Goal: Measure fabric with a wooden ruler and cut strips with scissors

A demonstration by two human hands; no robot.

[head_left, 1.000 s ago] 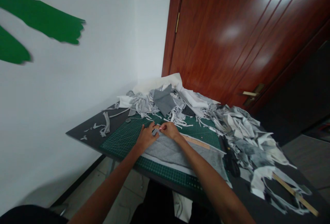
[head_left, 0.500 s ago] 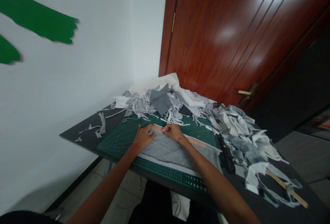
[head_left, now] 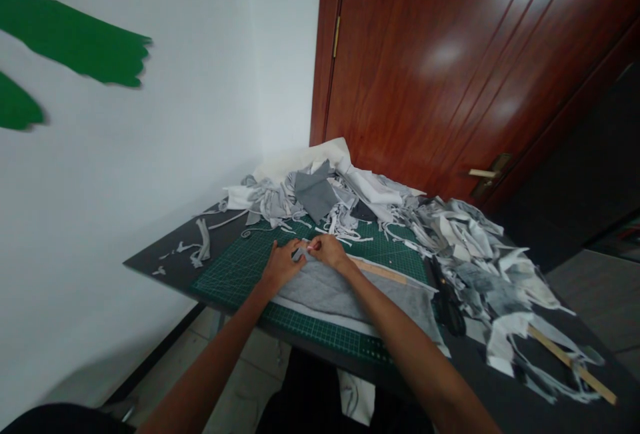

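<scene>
A piece of grey fabric (head_left: pixel 325 289) lies with a white layer under it on the green cutting mat (head_left: pixel 230 267). Along its far edge runs a wooden ruler (head_left: pixel 383 271). My left hand (head_left: pixel 284 263) rests with fingers apart on the ruler's left end and the fabric corner. Just right of it, my right hand (head_left: pixel 326 250) is closed in a pinch at the ruler's edge. A small pinkish-white bit shows at its fingertips, too small to name. My right forearm crosses over the fabric and hides part of it.
Black-handled scissors (head_left: pixel 451 314) lie right of the mat. Grey and white fabric scraps (head_left: pixel 315 194) heap along the back, with another pile (head_left: pixel 465 241) at right. A second wooden stick (head_left: pixel 575 364) lies at the table's right. Behind stand a wall and a wooden door (head_left: pixel 410 74).
My right hand has moved slightly left along the ruler, closer to my left hand. The left hand keeps its place on the fabric. The view has shifted a little.
</scene>
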